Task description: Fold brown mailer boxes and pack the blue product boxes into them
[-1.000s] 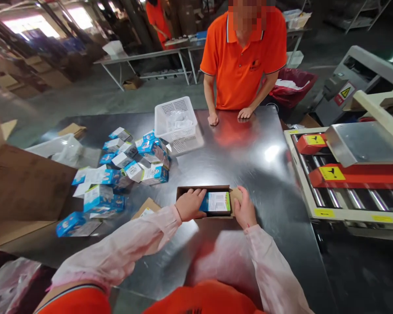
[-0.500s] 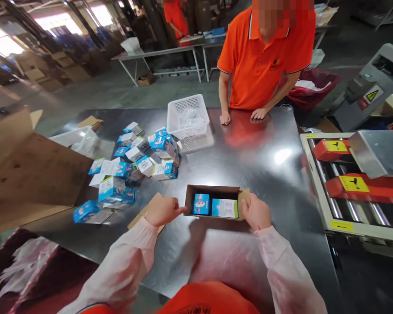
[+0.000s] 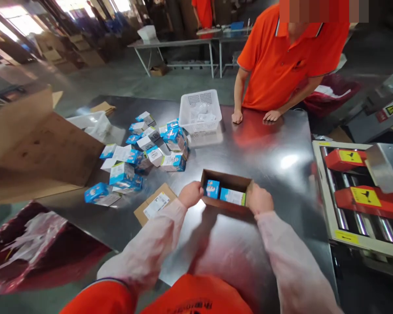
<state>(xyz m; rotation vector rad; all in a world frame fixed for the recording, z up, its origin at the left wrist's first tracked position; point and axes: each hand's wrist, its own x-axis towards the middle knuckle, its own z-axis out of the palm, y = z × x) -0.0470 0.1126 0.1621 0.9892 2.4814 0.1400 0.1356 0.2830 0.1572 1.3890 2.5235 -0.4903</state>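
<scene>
A small open cardboard box (image 3: 231, 179) sits on the metal table in front of me. Inside it lie two blue-and-white product boxes, one at the left (image 3: 212, 188) and one at the right (image 3: 233, 196). My left hand (image 3: 191, 194) is closed at the left end of the cardboard box, fingertips at its wall. Around the right end, my right hand (image 3: 260, 199) is closed, covering the edge and flap there. Beside my left forearm rests a flat brown carton (image 3: 165, 192) with a white label, partly under the sleeve.
Several blue-and-white product boxes (image 3: 122, 174) are piled at the left, near a large open carton (image 3: 68, 150). A white basket (image 3: 199, 124) stands behind them. Across the table (image 3: 212, 244), a co-worker in orange (image 3: 284, 65) rests both hands on it. A roller conveyor (image 3: 360, 218) is at the right.
My left hand has closed against the box's left end; its thumb was stretched out before. My right hand now covers the right flap. The whole view has shifted.
</scene>
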